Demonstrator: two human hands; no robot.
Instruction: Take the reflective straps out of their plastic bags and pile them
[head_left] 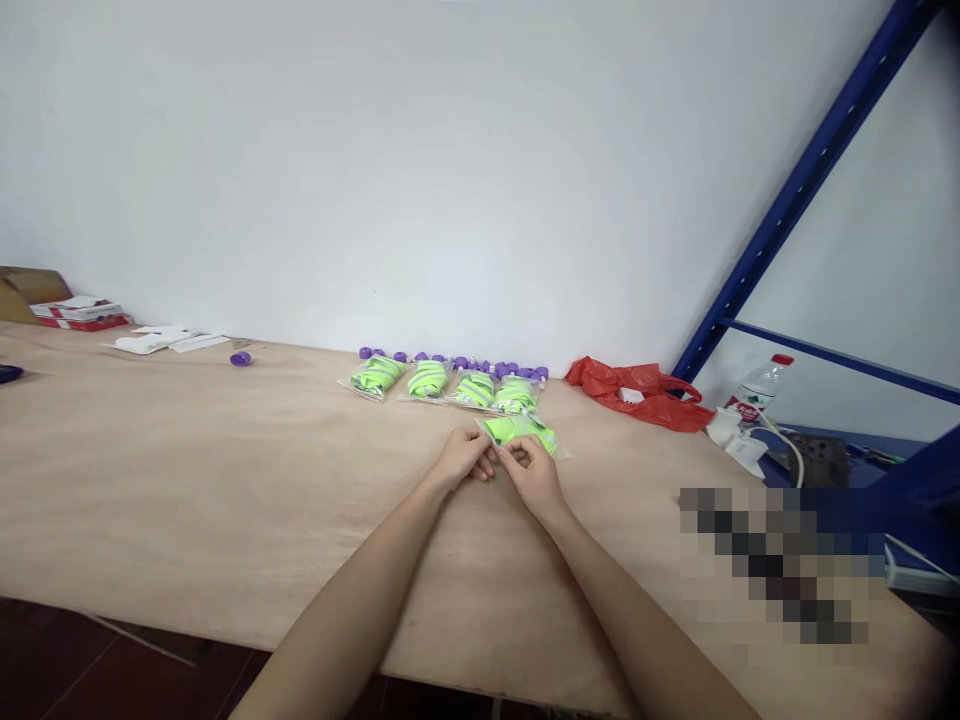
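I see the bagged neon-green item (pixel 521 432) lying flat on the plywood table (pixel 187 470), its long axis running left to right and tipped slightly down toward the right, just in front of a row of four similar green packets (pixel 435 380). Both forearms reach forward from the near edge and converge at the bag's near left end. My left hand (pixel 465 458) is curled, fingers together and pinched on the bag's clear edge (as far as I can tell at this size). My right hand (pixel 531 470) sits knuckles up, touching the left, its fingers bent and closed on the same edge. Purple caps (pixel 457 361) line the wall behind the packets; a red plastic bag (pixel 637 392) and a water bottle (pixel 754 395) lie to the right.
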